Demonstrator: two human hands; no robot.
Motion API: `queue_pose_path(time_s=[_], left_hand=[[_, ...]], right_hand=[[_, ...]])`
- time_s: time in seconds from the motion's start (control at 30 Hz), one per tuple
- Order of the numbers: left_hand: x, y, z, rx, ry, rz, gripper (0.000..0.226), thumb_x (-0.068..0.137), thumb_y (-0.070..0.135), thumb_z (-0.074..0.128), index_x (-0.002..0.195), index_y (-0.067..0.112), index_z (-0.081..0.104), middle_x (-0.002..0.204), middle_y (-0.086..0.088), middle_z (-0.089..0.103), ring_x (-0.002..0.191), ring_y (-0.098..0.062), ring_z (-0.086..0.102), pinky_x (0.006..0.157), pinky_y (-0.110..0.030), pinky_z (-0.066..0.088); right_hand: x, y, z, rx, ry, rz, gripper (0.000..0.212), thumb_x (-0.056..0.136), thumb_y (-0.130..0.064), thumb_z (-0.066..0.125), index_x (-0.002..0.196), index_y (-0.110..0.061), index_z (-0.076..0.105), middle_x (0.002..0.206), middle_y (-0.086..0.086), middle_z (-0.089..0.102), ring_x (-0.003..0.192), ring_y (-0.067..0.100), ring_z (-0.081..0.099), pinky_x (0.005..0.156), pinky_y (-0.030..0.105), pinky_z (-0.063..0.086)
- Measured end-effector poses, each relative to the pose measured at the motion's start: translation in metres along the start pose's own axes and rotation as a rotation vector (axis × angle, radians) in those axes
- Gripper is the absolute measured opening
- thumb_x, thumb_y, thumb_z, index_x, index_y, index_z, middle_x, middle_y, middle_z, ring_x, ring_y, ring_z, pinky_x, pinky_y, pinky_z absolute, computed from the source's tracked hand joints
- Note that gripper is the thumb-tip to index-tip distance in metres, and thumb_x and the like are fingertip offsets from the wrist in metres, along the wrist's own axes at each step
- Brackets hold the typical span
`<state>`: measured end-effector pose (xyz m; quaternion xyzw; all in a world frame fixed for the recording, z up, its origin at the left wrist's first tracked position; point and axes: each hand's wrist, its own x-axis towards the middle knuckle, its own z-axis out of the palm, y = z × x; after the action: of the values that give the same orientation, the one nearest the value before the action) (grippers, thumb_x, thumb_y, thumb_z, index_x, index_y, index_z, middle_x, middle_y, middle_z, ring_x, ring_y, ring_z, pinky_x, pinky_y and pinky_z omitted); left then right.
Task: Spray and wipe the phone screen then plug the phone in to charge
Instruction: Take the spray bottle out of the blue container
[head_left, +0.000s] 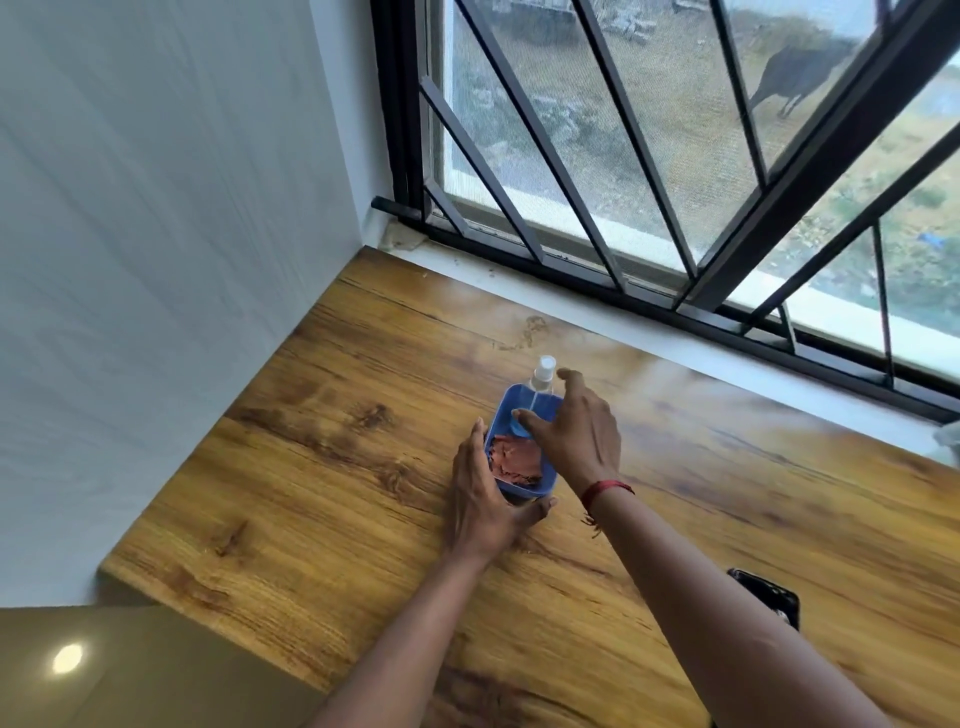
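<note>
Wooden desk (332, 415) in a white-walled corner, black-barred window (649, 156) behind, glossy floor (130, 675) below

A wood-grain desk (337, 415) with a smooth, lightly glossy laminate finish carries a blue plastic tub (540, 486) holding a crumpled reddish-brown cloth (514, 460) and a clear plastic spray bottle (543, 376) with a white cap. A black phone (769, 597) with a glossy face lies near the desk's right edge, below a window (649, 130) of dark painted metal bars over fine mesh. The wall (156, 208) beside it looks matt and faintly textured, and a red thread band (605, 491) circles one wrist.
</note>
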<state>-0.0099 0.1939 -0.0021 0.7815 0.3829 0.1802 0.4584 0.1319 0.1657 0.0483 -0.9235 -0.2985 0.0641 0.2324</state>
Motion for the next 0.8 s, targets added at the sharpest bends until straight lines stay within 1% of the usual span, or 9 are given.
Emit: queue_pose_path(time_s=[0.07,0.17,0.27,0.37,0.47,0.57,0.63,0.7,0.8], left_hand=[[0.000,-0.001,-0.001,0.010,-0.013,0.004,0.134,0.057,0.068,0.079,0.157,0.011,0.009,0.156,-0.015,0.031,0.143,-0.025,0.033,0.113,-0.043,0.039],[0.003,-0.004,-0.005,0.019,-0.037,0.009,0.138,0.056,0.074,0.076,0.157,0.013,0.006,0.157,-0.013,0.029,0.144,-0.025,0.031,0.112,-0.049,0.040],[0.007,-0.007,-0.010,0.032,-0.067,0.028,0.144,0.050,0.085,0.069,0.157,0.018,0.000,0.161,-0.012,0.024,0.148,-0.026,0.025,0.114,-0.051,0.037],[0.009,-0.005,-0.014,0.036,-0.080,0.053,0.146,0.049,0.083,0.073,0.157,0.021,-0.003,0.160,-0.013,0.022,0.149,-0.027,0.024,0.113,-0.052,0.038],[0.009,0.003,-0.019,0.058,-0.050,0.120,0.142,0.050,0.087,0.069,0.156,0.026,-0.003,0.157,-0.013,0.025,0.145,-0.027,0.029,0.108,-0.053,0.044],[0.003,0.017,-0.022,0.055,0.033,0.245,0.134,0.056,0.085,0.067,0.156,0.018,0.007,0.151,-0.011,0.031,0.138,-0.019,0.032,0.104,-0.045,0.047],[-0.006,0.024,-0.018,-0.008,0.112,0.349,0.119,0.067,0.075,0.067,0.154,0.009,0.019,0.146,-0.012,0.036,0.134,-0.020,0.037,0.102,-0.048,0.048],[-0.020,0.029,-0.008,-0.098,0.191,0.434,0.098,0.080,0.064,0.061,0.150,0.004,0.029,0.146,-0.014,0.040,0.134,-0.026,0.042,0.103,-0.051,0.045],[-0.044,0.036,0.018,-0.199,0.182,0.470,0.077,0.087,0.051,0.054,0.145,0.003,0.038,0.147,-0.015,0.045,0.138,-0.025,0.042,0.109,-0.044,0.040]], right_hand=[[0.006,-0.002,0.003,-0.025,-0.034,-0.011,0.054,0.080,-0.051,0.070,0.124,-0.022,0.057,0.100,0.003,0.066,0.081,0.019,0.054,0.062,0.029,0.035],[0.009,-0.003,0.001,0.083,-0.021,0.006,0.042,0.077,-0.051,0.074,0.105,-0.021,0.065,0.090,-0.001,0.062,0.078,0.018,0.053,0.058,0.027,0.031],[0.008,-0.002,-0.010,0.399,-0.023,0.091,0.038,0.072,-0.048,0.080,0.087,-0.016,0.064,0.085,-0.001,0.064,0.078,0.018,0.059,0.058,0.028,0.046],[0.003,0.003,-0.029,0.866,-0.130,0.183,0.028,0.077,-0.030,0.080,0.095,-0.015,0.065,0.093,0.004,0.072,0.086,0.021,0.069,0.062,0.024,0.054],[-0.006,0.011,-0.045,1.192,-0.215,0.194,0.023,0.087,-0.018,0.064,0.109,-0.010,0.061,0.105,0.017,0.072,0.101,0.031,0.068,0.079,0.040,0.054],[-0.022,0.021,-0.060,1.439,-0.222,0.227,0.028,0.096,-0.014,0.044,0.122,-0.007,0.051,0.090,0.017,0.068,0.091,0.031,0.066,0.083,0.046,0.050],[-0.038,0.030,-0.068,1.515,-0.206,0.233,0.032,0.095,-0.018,0.044,0.125,-0.007,0.048,0.081,0.011,0.063,0.080,0.029,0.062,0.081,0.045,0.048],[-0.055,0.042,-0.075,1.500,-0.172,0.243,0.038,0.090,-0.030,0.054,0.123,-0.010,0.050,0.075,0.007,0.057,0.067,0.024,0.057,0.069,0.041,0.050],[-0.084,0.068,-0.088,1.439,-0.126,0.286,0.047,0.080,-0.044,0.068,0.114,-0.016,0.052,0.070,0.004,0.058,0.055,0.019,0.053,0.052,0.032,0.049]])
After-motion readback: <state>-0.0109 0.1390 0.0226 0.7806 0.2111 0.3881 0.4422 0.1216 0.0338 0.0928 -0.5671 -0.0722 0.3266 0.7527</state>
